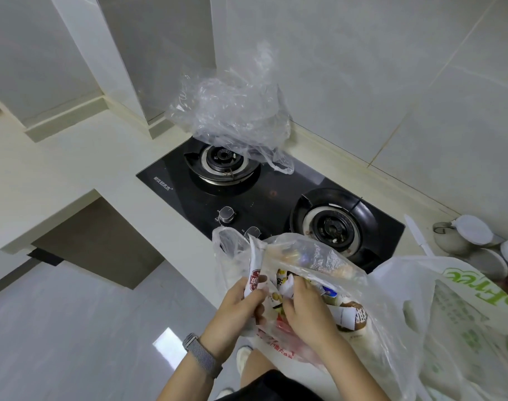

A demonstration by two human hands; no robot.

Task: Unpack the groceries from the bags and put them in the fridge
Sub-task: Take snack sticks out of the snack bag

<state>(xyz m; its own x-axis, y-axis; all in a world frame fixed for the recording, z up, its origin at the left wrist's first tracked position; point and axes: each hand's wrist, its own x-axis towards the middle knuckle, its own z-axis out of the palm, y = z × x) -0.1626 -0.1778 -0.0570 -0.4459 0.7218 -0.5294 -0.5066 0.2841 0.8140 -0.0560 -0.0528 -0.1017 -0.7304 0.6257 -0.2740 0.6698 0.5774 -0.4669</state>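
Groceries bag, clear thin plastic [319, 256], near counter edge: left hand [241, 302] grips white-red packet [254, 280]; right hand [307, 308] pinches inner wrappers.

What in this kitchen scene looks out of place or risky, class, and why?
A crumpled clear plastic bag lies over the back edge of the far burner of the gas hob. Plastic does not belong on a burner; it could melt if the burner were lit. No flame is visible.
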